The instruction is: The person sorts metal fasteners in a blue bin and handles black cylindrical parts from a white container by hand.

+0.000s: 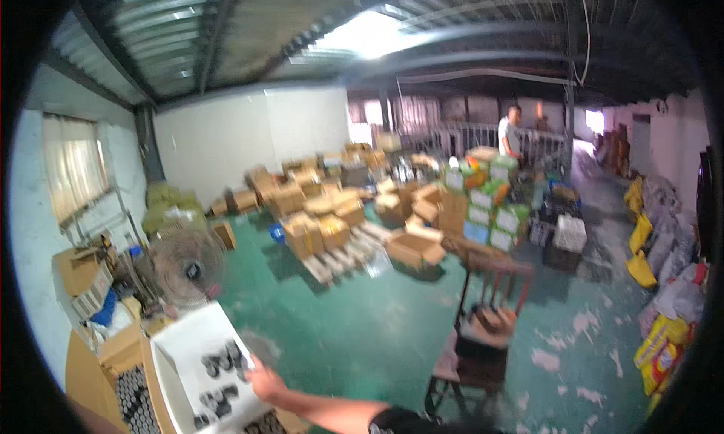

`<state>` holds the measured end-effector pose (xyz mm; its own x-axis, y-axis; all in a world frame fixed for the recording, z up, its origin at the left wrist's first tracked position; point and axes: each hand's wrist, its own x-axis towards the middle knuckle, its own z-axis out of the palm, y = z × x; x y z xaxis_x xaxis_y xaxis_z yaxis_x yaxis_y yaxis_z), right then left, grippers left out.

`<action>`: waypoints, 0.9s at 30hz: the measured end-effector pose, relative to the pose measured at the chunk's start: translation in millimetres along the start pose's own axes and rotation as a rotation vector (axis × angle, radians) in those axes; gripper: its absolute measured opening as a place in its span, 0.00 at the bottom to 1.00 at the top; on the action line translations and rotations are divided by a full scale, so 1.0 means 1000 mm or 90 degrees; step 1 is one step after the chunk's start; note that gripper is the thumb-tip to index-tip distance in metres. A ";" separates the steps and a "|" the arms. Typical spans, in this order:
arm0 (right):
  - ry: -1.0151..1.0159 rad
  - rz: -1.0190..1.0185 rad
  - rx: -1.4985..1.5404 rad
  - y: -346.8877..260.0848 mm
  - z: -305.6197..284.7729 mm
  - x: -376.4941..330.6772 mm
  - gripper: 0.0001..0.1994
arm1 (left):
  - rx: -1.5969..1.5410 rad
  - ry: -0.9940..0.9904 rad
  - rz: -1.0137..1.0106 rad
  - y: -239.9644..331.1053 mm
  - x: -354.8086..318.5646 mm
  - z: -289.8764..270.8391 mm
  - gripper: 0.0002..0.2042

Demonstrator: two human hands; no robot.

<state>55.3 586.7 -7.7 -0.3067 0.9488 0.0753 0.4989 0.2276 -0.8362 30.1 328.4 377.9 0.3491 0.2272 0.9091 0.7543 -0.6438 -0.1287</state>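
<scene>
My right hand (265, 384) reaches left from the lower edge, with a black sleeve at the arm. Its fingers grip the right rim of an open white box (181, 343). The box is tilted and holds several small black cylindrical parts (222, 360). Under the box is a cardboard tray packed with dark round pieces (130, 402). My left hand is out of sight.
A standing fan (188, 264) is behind the box, beside cluttered cardboard shelves (83, 283). A dark wooden chair (483, 336) stands on the green floor to the right. Stacks of cardboard boxes (332, 215) fill the middle. Another person (511, 132) stands far back. Yellow sacks (660, 343) line the right wall.
</scene>
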 end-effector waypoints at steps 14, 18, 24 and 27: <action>0.029 -0.080 -0.131 -0.002 0.003 0.001 0.19 | 0.026 0.032 -0.133 0.019 0.001 -0.083 0.39; 0.007 -0.087 -0.174 0.007 0.001 -0.008 0.18 | 0.051 0.037 -0.158 0.021 -0.005 -0.094 0.39; 0.018 -0.118 0.086 0.013 0.000 0.001 0.17 | 0.111 0.052 -0.126 0.017 -0.033 -0.058 0.39; 0.027 -0.088 -0.102 0.009 -0.002 -0.002 0.13 | 0.104 0.057 -0.136 0.016 -0.041 -0.038 0.39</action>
<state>62.0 587.6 -14.3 -0.3485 0.9139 0.2084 0.5781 0.3845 -0.7197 6.8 280.6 353.6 0.1272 0.2753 0.9529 0.8879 -0.4598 0.0143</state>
